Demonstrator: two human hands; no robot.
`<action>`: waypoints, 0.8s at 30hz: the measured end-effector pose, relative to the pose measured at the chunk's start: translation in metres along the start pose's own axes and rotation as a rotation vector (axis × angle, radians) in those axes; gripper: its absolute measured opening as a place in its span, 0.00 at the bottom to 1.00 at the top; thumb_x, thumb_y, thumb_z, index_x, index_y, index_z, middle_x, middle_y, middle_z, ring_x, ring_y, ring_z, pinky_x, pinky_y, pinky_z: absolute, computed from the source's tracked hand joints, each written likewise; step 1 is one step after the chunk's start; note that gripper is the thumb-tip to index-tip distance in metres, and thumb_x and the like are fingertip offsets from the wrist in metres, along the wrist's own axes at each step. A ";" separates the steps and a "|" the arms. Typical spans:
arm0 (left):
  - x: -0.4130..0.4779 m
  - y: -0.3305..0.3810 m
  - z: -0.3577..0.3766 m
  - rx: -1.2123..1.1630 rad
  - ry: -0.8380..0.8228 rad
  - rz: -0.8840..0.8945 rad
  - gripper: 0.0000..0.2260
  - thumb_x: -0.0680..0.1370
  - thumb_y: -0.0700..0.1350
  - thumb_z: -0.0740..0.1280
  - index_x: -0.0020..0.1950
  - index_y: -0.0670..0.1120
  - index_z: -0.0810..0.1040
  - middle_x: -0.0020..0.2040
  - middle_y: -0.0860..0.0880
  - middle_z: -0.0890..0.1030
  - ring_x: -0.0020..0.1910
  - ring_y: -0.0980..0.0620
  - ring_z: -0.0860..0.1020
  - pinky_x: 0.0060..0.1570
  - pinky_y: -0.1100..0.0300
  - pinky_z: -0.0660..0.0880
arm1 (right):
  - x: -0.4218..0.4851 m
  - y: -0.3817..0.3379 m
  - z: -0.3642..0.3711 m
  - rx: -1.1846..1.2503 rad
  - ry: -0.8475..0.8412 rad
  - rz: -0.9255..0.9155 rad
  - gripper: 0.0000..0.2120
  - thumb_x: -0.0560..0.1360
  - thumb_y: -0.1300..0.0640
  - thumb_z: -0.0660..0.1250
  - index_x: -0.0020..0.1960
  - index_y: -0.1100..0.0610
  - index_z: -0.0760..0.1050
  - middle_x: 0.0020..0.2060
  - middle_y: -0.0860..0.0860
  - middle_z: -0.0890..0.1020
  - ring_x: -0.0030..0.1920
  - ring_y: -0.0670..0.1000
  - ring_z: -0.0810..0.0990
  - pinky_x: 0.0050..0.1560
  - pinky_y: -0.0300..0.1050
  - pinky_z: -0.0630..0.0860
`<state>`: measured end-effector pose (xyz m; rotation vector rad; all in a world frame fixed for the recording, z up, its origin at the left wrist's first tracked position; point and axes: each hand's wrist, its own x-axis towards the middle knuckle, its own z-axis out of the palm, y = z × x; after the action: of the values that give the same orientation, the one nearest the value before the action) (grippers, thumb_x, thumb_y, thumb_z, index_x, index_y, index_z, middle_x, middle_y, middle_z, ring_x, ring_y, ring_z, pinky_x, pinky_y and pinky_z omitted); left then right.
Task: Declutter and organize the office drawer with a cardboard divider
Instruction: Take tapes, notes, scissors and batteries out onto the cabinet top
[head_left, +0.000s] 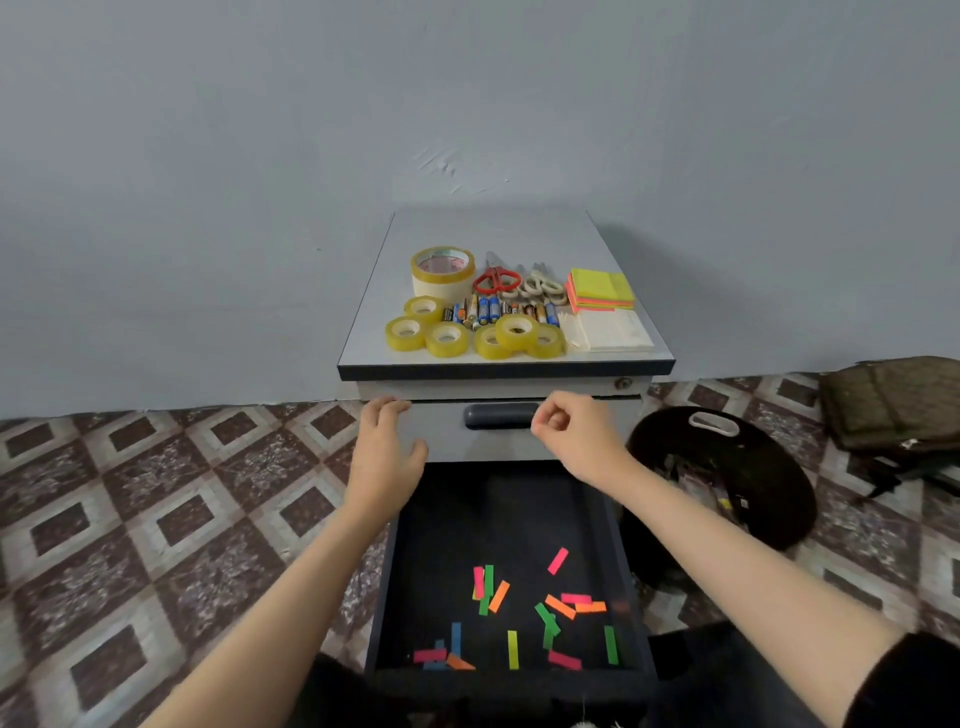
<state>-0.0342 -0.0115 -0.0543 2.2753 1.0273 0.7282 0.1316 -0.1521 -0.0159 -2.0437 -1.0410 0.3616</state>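
A grey cabinet's lower drawer (385, 597) is pulled out, and its dark floor holds several loose coloured paper strips (550, 618). The upper drawer front (447, 441) is closed and has a dark handle (498, 415). My left hand (384, 447) touches that front's upper left edge with its fingertips, thumb spread apart. My right hand (571, 431) hovers just right of the handle, fingers curled, with nothing visible in them. On the cabinet top (498, 234) lie a big tape roll (442, 270), several small yellow tape rolls (447, 338), batteries (493, 312), red scissors (496, 280), white scissors (540, 288) and sticky notes (602, 288).
A white paper stack (613, 332) lies at the cabinet top's front right corner. A black bag (727, 467) with a white handle sits on the tiled floor right of the cabinet. A brown bag (893, 405) lies beyond it, by the blue wall.
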 end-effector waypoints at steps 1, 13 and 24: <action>-0.011 -0.003 0.008 0.017 -0.047 -0.001 0.19 0.76 0.40 0.66 0.66 0.41 0.69 0.69 0.45 0.65 0.66 0.48 0.69 0.59 0.62 0.65 | -0.009 0.008 0.008 0.021 -0.032 0.010 0.11 0.73 0.67 0.66 0.35 0.56 0.73 0.26 0.47 0.71 0.28 0.44 0.68 0.29 0.29 0.65; -0.064 -0.058 0.074 0.093 -0.458 -0.156 0.05 0.76 0.44 0.67 0.46 0.42 0.80 0.47 0.48 0.79 0.47 0.52 0.76 0.45 0.65 0.69 | -0.058 0.087 0.080 0.049 -0.271 0.211 0.12 0.73 0.66 0.68 0.35 0.52 0.74 0.28 0.47 0.75 0.30 0.43 0.73 0.35 0.31 0.70; -0.033 -0.086 0.127 0.118 -0.764 -0.269 0.06 0.76 0.41 0.67 0.51 0.43 0.81 0.49 0.48 0.81 0.51 0.52 0.79 0.50 0.65 0.73 | -0.043 0.119 0.120 0.081 -0.489 0.377 0.11 0.75 0.64 0.66 0.37 0.51 0.73 0.33 0.48 0.78 0.31 0.42 0.75 0.33 0.30 0.71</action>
<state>-0.0126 -0.0197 -0.2093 2.1499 0.9621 -0.3142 0.1034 -0.1639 -0.1876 -2.1240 -0.8877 1.1241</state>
